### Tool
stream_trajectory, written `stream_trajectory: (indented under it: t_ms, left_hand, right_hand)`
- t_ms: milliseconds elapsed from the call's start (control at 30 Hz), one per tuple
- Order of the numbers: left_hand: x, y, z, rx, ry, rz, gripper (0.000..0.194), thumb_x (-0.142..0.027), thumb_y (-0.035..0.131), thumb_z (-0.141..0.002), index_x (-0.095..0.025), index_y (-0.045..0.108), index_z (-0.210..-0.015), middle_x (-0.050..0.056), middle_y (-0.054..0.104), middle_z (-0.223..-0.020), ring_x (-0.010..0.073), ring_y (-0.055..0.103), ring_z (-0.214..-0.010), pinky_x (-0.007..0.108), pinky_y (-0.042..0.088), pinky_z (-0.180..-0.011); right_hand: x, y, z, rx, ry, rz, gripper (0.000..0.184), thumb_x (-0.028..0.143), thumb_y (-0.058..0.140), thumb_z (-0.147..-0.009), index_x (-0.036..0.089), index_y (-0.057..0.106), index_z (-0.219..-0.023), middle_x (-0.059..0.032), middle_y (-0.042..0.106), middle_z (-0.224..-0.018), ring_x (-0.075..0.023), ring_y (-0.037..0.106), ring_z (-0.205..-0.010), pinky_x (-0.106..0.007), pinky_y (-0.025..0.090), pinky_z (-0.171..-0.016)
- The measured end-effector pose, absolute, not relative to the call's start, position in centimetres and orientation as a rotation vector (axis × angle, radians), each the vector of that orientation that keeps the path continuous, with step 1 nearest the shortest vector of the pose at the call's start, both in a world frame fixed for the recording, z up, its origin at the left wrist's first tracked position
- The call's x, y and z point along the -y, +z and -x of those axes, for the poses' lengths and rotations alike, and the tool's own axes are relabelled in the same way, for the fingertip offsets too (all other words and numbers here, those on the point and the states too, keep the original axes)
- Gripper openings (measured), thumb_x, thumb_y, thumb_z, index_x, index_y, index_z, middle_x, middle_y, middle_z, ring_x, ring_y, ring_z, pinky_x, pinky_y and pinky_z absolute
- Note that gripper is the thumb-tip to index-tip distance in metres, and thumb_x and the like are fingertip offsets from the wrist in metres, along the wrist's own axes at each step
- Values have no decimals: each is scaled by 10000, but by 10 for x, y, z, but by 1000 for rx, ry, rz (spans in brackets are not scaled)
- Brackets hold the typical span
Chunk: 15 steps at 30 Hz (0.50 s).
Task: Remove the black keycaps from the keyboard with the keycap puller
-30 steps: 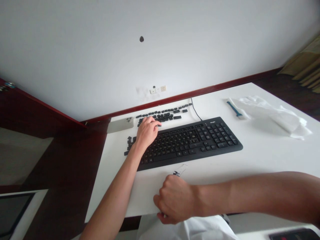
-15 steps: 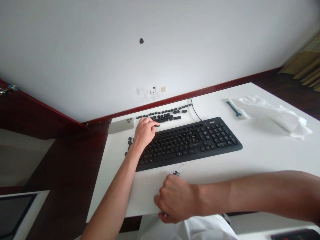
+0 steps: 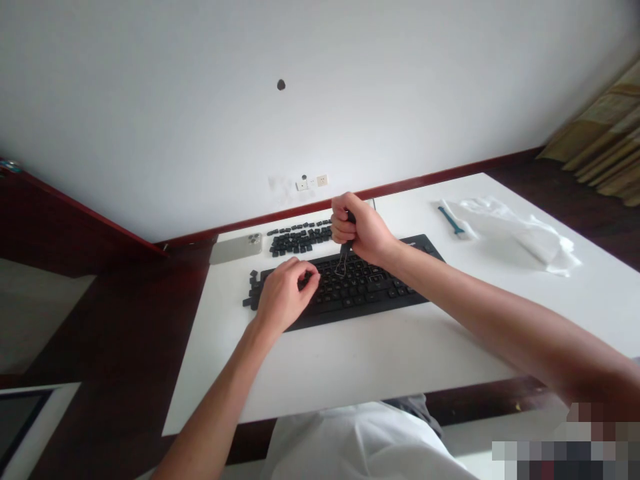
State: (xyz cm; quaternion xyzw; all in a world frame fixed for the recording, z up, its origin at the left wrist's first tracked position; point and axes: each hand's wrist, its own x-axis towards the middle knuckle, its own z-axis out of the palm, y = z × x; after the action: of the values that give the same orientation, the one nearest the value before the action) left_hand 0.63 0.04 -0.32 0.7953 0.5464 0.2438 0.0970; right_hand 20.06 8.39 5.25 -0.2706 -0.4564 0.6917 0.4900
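Note:
A black keyboard lies on the white desk. My right hand is closed in a fist round a keycap puller, whose wire loops hang down onto the keys of the upper rows. My left hand rests on the keyboard's left end with its fingers curled and pinched together; what they hold, if anything, is hidden. Several loose black keycaps lie behind the keyboard, and a few more keycaps sit at its left edge.
A phone lies face down at the desk's back left corner. A blue-handled brush and a crumpled white cloth lie at the back right. The keyboard cable runs to the wall. Dark red wood borders the desk on the left.
My right hand left the desk's front edge and rose over the keyboard with the puller. My left hand came back from the loose keycaps to the keyboard's left end. The view shifted slightly.

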Motion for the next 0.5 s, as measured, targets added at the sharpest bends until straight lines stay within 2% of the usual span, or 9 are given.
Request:
stream_trajectory:
  t_ms: [67,200,267,500]
  left_hand:
    - [16,-7,-16,-1611,696,-2342,89,-312,693,-969,-246,703,-1028,8,640,-907,182,636,-840,313,512,-770]
    - [41,-22,-34,-1651,579,-2329,399,-411,843,-856,-254,667,-1178,32,675,-1060,229,658,-954,366,547,-849]
    - [47,-31,-38,-1676,541,-2339,493,-431,878,-816,-253,648,-1214,39,678,-1091,246,659,-984,390,554,-872]
    - [48,-40,-41,-1724,547,-2309,531,-413,907,-786,-261,634,-1215,36,678,-1030,258,667,-991,398,551,-870]
  right_hand:
    - [-95,39,-201,959,1737,658,322,269,504,-895,242,311,-639,95,174,-515,-95,126,-473,-279,168,-471]
    - [-99,20,-197,889,1794,690,320,270,527,-867,244,288,-655,100,180,-505,-96,123,-468,-274,171,-463]
    - [-96,15,-195,901,1823,718,324,282,539,-857,245,283,-662,102,179,-503,-95,123,-467,-271,170,-460]
    - [-90,6,-190,928,1862,743,303,298,539,-841,240,307,-655,106,194,-491,-91,134,-461,-261,192,-460]
